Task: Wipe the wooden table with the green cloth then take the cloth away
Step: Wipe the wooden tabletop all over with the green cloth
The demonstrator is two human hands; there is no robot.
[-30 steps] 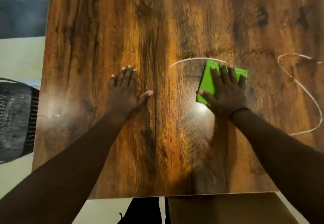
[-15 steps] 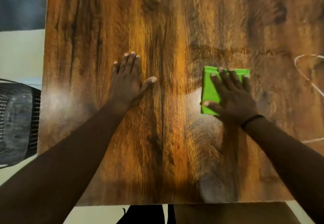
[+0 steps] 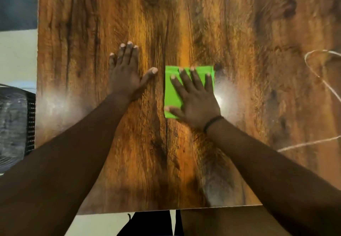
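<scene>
The wooden table [image 3: 184, 23] fills most of the view, dark brown with orange grain. A folded green cloth [image 3: 170, 91] lies flat near its middle. My right hand [image 3: 195, 97] presses down on the cloth with fingers spread, covering its right half. My left hand [image 3: 125, 75] rests flat on the bare wood just left of the cloth, fingers together, thumb pointing at the cloth without touching it. A white chalk line [image 3: 321, 77] loops across the table's right part.
A black mesh basket [image 3: 16, 123] stands off the table's left edge. The table's near edge [image 3: 166, 210] runs just above my dark trousers. Pale floor shows on the left.
My right hand has slid the green cloth leftwards, close to my left thumb. The white curved line near the middle of the table is gone. My left hand has stayed put.
</scene>
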